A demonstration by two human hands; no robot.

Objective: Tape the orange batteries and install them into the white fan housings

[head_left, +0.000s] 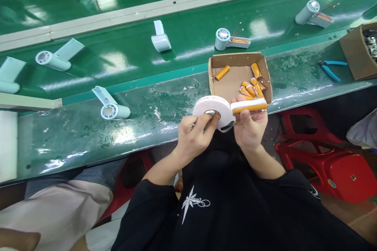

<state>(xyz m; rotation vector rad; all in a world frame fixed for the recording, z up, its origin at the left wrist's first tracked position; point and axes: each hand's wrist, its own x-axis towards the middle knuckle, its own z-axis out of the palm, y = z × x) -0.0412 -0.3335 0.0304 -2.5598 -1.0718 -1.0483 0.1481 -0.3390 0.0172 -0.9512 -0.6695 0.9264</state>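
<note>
My left hand [196, 135] grips a roll of white tape [203, 106], with fingers pushed into its core. In my right hand [250, 129] lies an orange cylindrical battery [255, 107], held level between thumb and fingers. A white strip of tape runs along the battery's upper side, and the roll's edge is close to its left end. Just behind my hands is a shallow cardboard box [216, 88] holding several more orange batteries [222, 73], most of them heaped at its right side.
Light blue handheld fan housings [115, 111] lie on the bench and along the green conveyor [188, 47]. Blue-handled pliers [332, 70] rest at the right, beside another cardboard box [359, 57]. Red stools [350, 176] stand lower right. Another person's clothed body [55, 211] is at lower left.
</note>
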